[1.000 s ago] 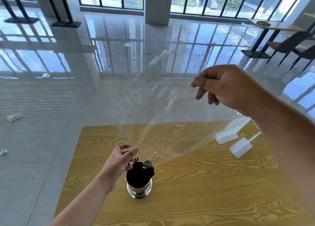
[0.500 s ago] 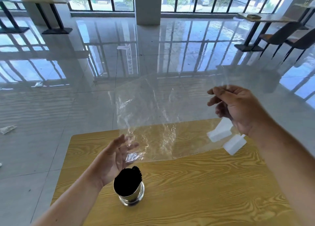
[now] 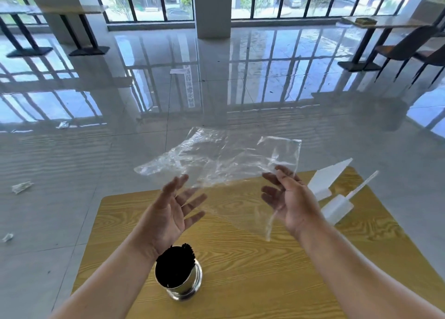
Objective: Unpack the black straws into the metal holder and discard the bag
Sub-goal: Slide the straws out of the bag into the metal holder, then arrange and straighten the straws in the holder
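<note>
Bag (image 3: 216,159) midair, white plastic pieces (image 3: 322,186) on table (image 3: 240,270), floor litter (image 3: 21,187)

We take this for a café or canteen dining room. Before us is a yellow wood-grain laminate table (image 3: 265,270) bearing a shiny round metal holder (image 3: 186,286) packed with thin black straws (image 3: 173,268) and two white plastic sign stands (image 3: 332,181). Farther off stand long pale-topped tables (image 3: 380,22) on black metal pedestal bases (image 3: 89,51), with dark moulded chairs (image 3: 404,46) drawn up at the right. The glossy grey tiled floor (image 3: 240,82) mirrors tall black-framed windows (image 3: 149,0), through which we see trees and a parked pale car (image 3: 295,0). Crumpled scraps of clear wrapping (image 3: 21,187) lie on the floor.
</note>
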`<state>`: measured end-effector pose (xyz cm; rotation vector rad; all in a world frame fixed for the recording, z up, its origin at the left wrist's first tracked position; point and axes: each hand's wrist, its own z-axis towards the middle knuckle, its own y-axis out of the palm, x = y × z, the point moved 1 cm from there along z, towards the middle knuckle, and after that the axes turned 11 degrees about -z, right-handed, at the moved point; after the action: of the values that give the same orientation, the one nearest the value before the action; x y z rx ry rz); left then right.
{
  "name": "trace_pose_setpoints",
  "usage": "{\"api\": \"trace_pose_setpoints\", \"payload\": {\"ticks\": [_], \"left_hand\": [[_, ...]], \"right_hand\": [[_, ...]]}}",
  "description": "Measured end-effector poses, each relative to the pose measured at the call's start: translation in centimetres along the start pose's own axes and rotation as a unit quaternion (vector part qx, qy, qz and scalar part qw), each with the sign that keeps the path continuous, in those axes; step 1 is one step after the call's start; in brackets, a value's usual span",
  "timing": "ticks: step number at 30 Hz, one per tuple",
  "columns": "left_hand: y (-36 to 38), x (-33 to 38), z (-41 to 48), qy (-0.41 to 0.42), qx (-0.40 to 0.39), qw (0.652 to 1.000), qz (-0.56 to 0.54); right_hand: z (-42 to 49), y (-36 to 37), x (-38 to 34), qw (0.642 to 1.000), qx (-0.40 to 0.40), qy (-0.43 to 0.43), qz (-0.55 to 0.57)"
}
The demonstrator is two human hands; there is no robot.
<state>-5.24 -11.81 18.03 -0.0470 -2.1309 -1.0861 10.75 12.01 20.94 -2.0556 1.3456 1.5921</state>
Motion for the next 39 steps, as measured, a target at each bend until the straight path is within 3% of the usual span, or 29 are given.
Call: {"api": "trace_pose_setpoints", "payload": {"ticks": [5, 14, 19, 24, 29, 31, 37, 39], "left_hand": [[0.1, 0.8, 1.0, 0.068, 0.082, 0.994, -0.036], [-0.6, 5.6, -0.1, 0.011, 0.019, 0.999, 0.040], [-0.1, 7.5, -1.1, -0.041, -0.057, 0.994, 0.080], [0.3, 7.6, -1.0, -0.075, -0.102, 0.986, 0.107], [-0.4, 7.0, 0.4, -0.026, 0.065, 0.974, 0.214], [-1.1, 6.8, 0.6, -0.010, 0.098, 0.965, 0.242], [-1.1, 6.6, -0.3, -0.066, 0.000, 0.952, 0.300], [-0.7, 6.4, -0.2, -0.057, 0.003, 0.946, 0.321]], "right_hand": [[-0.2, 0.6, 2.9, 0.988, -0.131, 0.064, -0.047], [0.0, -2.8, 1.6, 0.965, -0.204, 0.156, -0.052], [-0.6, -1.7, 0.3, 0.944, -0.257, 0.160, -0.130], [-0.5, 0.7, -0.7, 0.943, -0.228, 0.121, -0.211], [0.6, 1.1, -0.6, 0.961, -0.161, 0.032, -0.223], [0.7, 0.9, -0.6, 0.965, -0.154, 0.022, -0.210], [0.8, -0.5, -0.8, 0.967, -0.140, 0.032, -0.210], [0.9, -0.9, -0.8, 0.963, -0.128, 0.037, -0.234]]}}
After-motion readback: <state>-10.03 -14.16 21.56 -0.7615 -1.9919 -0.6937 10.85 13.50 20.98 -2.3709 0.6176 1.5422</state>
